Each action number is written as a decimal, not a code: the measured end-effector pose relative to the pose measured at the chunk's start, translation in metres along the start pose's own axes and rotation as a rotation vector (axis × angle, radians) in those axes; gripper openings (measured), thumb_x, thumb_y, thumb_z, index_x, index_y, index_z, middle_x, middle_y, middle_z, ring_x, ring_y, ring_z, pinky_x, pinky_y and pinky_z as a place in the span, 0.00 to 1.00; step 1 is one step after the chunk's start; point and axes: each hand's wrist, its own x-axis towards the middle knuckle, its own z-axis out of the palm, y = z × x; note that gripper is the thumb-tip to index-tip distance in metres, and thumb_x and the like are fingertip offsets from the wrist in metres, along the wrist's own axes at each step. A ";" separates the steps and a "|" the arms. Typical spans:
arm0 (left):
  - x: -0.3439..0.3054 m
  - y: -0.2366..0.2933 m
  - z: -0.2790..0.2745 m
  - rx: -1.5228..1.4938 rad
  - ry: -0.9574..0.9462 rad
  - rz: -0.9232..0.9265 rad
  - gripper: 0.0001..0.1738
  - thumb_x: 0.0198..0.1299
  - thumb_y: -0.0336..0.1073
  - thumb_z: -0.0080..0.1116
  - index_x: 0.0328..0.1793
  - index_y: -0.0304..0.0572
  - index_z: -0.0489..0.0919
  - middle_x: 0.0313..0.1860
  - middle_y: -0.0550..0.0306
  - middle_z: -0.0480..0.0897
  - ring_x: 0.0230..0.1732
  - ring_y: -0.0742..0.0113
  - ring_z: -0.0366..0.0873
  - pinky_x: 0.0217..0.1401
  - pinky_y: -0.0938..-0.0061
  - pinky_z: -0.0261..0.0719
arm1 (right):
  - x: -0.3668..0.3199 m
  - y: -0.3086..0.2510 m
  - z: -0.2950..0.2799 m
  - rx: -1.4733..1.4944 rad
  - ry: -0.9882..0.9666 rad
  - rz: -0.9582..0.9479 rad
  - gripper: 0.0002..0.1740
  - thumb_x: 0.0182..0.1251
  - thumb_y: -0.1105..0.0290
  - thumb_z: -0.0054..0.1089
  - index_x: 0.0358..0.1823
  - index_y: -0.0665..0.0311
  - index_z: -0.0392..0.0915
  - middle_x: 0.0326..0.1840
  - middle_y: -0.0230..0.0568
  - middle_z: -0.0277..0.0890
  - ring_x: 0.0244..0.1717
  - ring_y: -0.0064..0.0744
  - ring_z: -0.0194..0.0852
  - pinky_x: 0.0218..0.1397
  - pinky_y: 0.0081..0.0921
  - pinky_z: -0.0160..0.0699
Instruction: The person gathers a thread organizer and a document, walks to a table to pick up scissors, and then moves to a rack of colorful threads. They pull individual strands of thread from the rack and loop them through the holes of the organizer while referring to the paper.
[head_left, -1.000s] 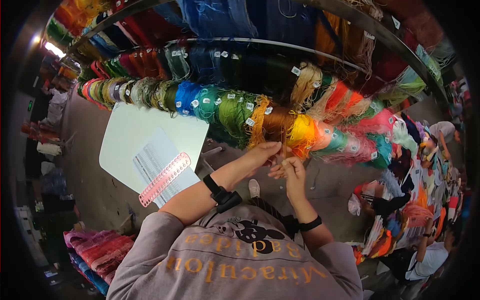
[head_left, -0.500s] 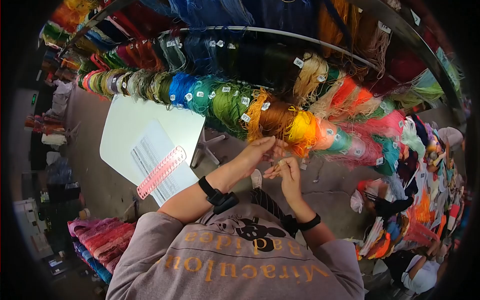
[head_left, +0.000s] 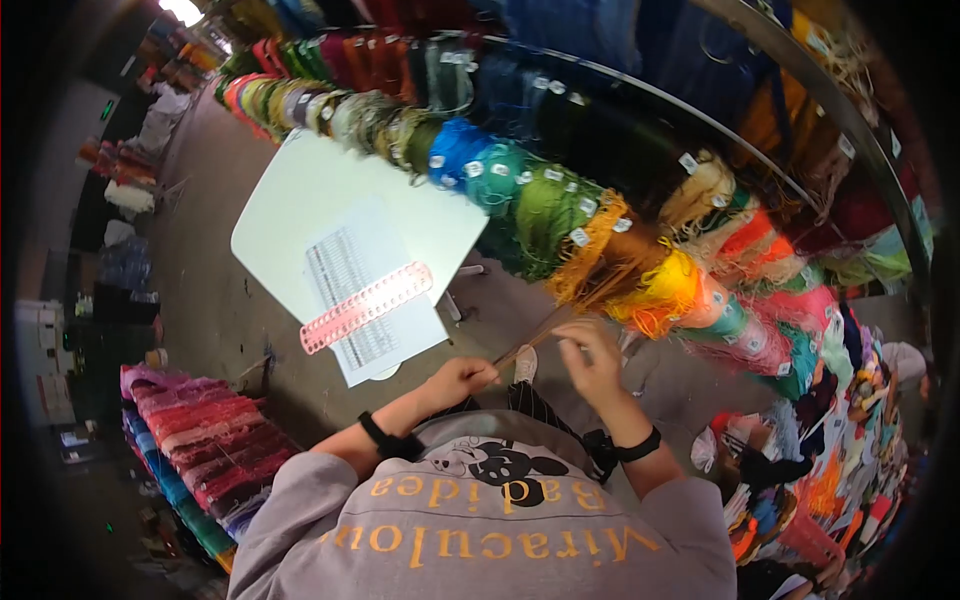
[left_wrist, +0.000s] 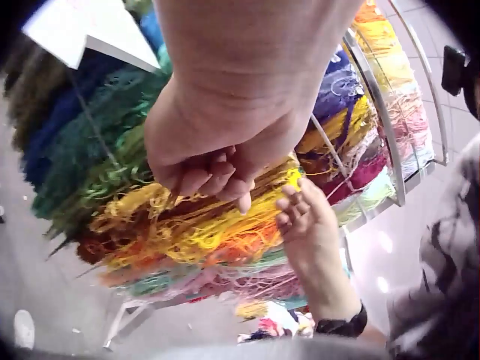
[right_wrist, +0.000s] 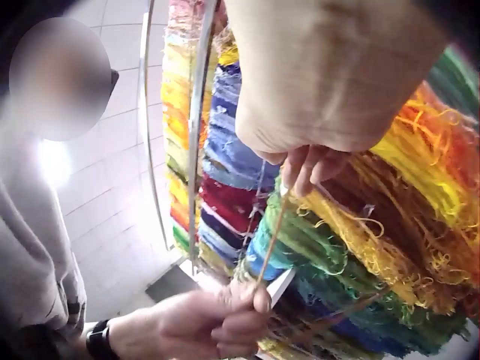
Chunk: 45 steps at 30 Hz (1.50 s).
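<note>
Brown thread: A thin bit of it [right_wrist: 274, 236] is stretched between the two hands, in front of the hanging yarn. It looks as if thread is being drawn out from the brown bunch [head_left: 625, 250].
Left hand: The thread is pinched between thumb and fingers of the left hand [head_left: 460, 381], low and near the body.
Right hand: The thread meets the bent fingertips of the right hand [head_left: 592, 366], nearer the yarn. Whether it is pinched there cannot be told.
Care: A firm pinch and a gentle pull seem to be called for, so that no knot is made.
Beside the brown bunch: Golden yarn [head_left: 585, 250] is seen on one side and bright yellow yarn [head_left: 672, 283] on the other.
White table: A printed sheet [head_left: 345, 250] is laid on the white table [head_left: 285, 200], with a pink strip full of holes [head_left: 365, 307] across it.
How many: Two hands, one brown bunch, one golden, one bright yellow, one white table and one pink strip are counted. One printed sheet is plain to see. The threads held cannot be counted.
</note>
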 end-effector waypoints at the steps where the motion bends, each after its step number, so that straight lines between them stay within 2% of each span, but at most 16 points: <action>1: -0.022 -0.010 -0.007 -0.029 0.027 -0.016 0.15 0.69 0.42 0.51 0.39 0.38 0.81 0.25 0.67 0.74 0.28 0.80 0.64 0.33 0.82 0.65 | 0.014 -0.017 0.015 0.020 -0.138 -0.050 0.11 0.57 0.77 0.59 0.43 0.64 0.78 0.42 0.42 0.79 0.44 0.44 0.78 0.48 0.33 0.77; 5: -0.111 -0.017 -0.039 -0.119 0.176 0.055 0.15 0.69 0.41 0.50 0.38 0.37 0.81 0.24 0.68 0.71 0.27 0.79 0.64 0.30 0.81 0.63 | 0.026 -0.056 0.114 0.091 -0.617 -0.198 0.13 0.58 0.65 0.62 0.42 0.63 0.79 0.39 0.41 0.81 0.40 0.41 0.79 0.41 0.33 0.79; 6: -0.135 -0.011 -0.046 -0.175 0.238 0.076 0.15 0.69 0.41 0.50 0.39 0.37 0.81 0.25 0.68 0.72 0.28 0.80 0.64 0.31 0.82 0.64 | 0.026 -0.066 0.137 0.093 -0.635 -0.211 0.13 0.58 0.65 0.62 0.42 0.63 0.79 0.39 0.41 0.81 0.40 0.41 0.79 0.41 0.33 0.79; 8: -0.182 -0.006 -0.060 -0.247 0.333 0.098 0.14 0.69 0.40 0.51 0.39 0.37 0.81 0.27 0.68 0.73 0.29 0.80 0.64 0.32 0.82 0.64 | 0.028 -0.088 0.186 0.118 -0.838 -0.316 0.10 0.59 0.59 0.60 0.31 0.58 0.78 0.28 0.38 0.79 0.30 0.42 0.79 0.31 0.35 0.77; 9: -0.205 -0.006 -0.069 -0.290 0.401 0.122 0.13 0.68 0.39 0.52 0.38 0.37 0.80 0.27 0.68 0.73 0.29 0.80 0.64 0.33 0.83 0.63 | 0.035 -0.106 0.206 0.147 -0.886 -0.344 0.12 0.59 0.57 0.60 0.27 0.58 0.76 0.24 0.39 0.77 0.26 0.44 0.78 0.28 0.37 0.75; 16: -0.335 -0.033 -0.126 -0.406 0.794 0.336 0.13 0.66 0.42 0.53 0.36 0.42 0.78 0.25 0.71 0.72 0.26 0.83 0.65 0.28 0.87 0.59 | 0.083 -0.240 0.326 0.216 -1.102 -0.310 0.11 0.62 0.59 0.57 0.31 0.59 0.78 0.28 0.42 0.79 0.31 0.48 0.78 0.34 0.37 0.76; 18: -0.359 -0.046 -0.148 -0.416 0.859 0.473 0.11 0.68 0.38 0.50 0.40 0.40 0.79 0.26 0.70 0.72 0.28 0.83 0.65 0.29 0.87 0.60 | 0.099 -0.274 0.356 0.332 -1.172 -0.239 0.10 0.63 0.62 0.56 0.33 0.60 0.80 0.29 0.44 0.79 0.29 0.42 0.79 0.33 0.33 0.75; 20: -0.380 -0.046 -0.164 -0.460 0.923 0.529 0.11 0.67 0.37 0.50 0.41 0.39 0.79 0.26 0.70 0.72 0.28 0.83 0.65 0.29 0.86 0.61 | 0.114 -0.302 0.382 0.403 -1.270 -0.141 0.10 0.66 0.65 0.56 0.35 0.64 0.79 0.22 0.26 0.71 0.25 0.16 0.66 0.27 0.18 0.64; 22: -0.397 -0.045 -0.178 -0.496 0.976 0.585 0.10 0.67 0.36 0.50 0.41 0.39 0.80 0.26 0.70 0.72 0.28 0.83 0.65 0.29 0.86 0.61 | 0.127 -0.332 0.391 0.486 -1.339 0.070 0.11 0.67 0.65 0.55 0.34 0.65 0.78 0.23 0.22 0.68 0.25 0.13 0.63 0.28 0.15 0.62; 28: -0.428 -0.063 -0.212 -0.420 0.971 0.651 0.11 0.67 0.35 0.51 0.42 0.36 0.80 0.29 0.68 0.74 0.32 0.82 0.68 0.35 0.85 0.67 | 0.146 -0.371 0.417 0.651 -1.145 0.069 0.11 0.71 0.64 0.52 0.37 0.64 0.75 0.26 0.26 0.69 0.28 0.15 0.63 0.33 0.14 0.62; 34: -0.450 -0.077 -0.242 -0.335 0.976 0.689 0.11 0.67 0.38 0.52 0.42 0.38 0.80 0.28 0.69 0.73 0.30 0.81 0.67 0.34 0.86 0.64 | 0.146 -0.381 0.430 0.801 -1.149 0.136 0.12 0.69 0.62 0.56 0.38 0.65 0.77 0.27 0.27 0.71 0.29 0.15 0.66 0.35 0.13 0.63; 39: -0.442 -0.093 -0.257 -0.342 0.980 0.660 0.12 0.67 0.38 0.52 0.44 0.38 0.80 0.29 0.69 0.74 0.32 0.81 0.68 0.36 0.85 0.66 | 0.146 -0.376 0.435 0.905 -1.026 0.099 0.12 0.70 0.62 0.54 0.40 0.63 0.77 0.37 0.31 0.76 0.39 0.19 0.72 0.44 0.20 0.70; 41: -0.433 -0.102 -0.261 -0.341 0.958 0.648 0.12 0.67 0.38 0.52 0.45 0.37 0.81 0.29 0.69 0.74 0.32 0.80 0.68 0.37 0.84 0.66 | 0.148 -0.381 0.428 1.020 -0.887 0.212 0.12 0.71 0.61 0.52 0.40 0.62 0.76 0.43 0.36 0.79 0.47 0.25 0.75 0.54 0.28 0.70; 42: -0.425 -0.108 -0.263 -0.358 0.932 0.635 0.12 0.67 0.37 0.52 0.45 0.37 0.81 0.30 0.68 0.75 0.33 0.80 0.68 0.38 0.84 0.67 | 0.153 -0.377 0.424 1.016 -0.873 0.204 0.12 0.71 0.61 0.52 0.40 0.62 0.76 0.43 0.36 0.79 0.47 0.25 0.75 0.54 0.28 0.70; 44: -0.406 -0.117 -0.265 -0.370 0.882 0.630 0.12 0.67 0.37 0.52 0.44 0.37 0.81 0.31 0.67 0.76 0.34 0.80 0.69 0.40 0.83 0.68 | 0.167 -0.356 0.408 1.335 -0.932 0.242 0.12 0.71 0.61 0.52 0.41 0.62 0.75 0.49 0.39 0.78 0.55 0.31 0.73 0.62 0.32 0.68; 45: -0.394 -0.122 -0.264 -0.355 0.877 0.605 0.11 0.67 0.36 0.52 0.44 0.36 0.81 0.33 0.66 0.78 0.34 0.80 0.69 0.41 0.83 0.69 | 0.177 -0.343 0.395 1.383 -0.853 0.266 0.12 0.70 0.61 0.53 0.42 0.63 0.75 0.47 0.37 0.76 0.50 0.29 0.73 0.58 0.31 0.68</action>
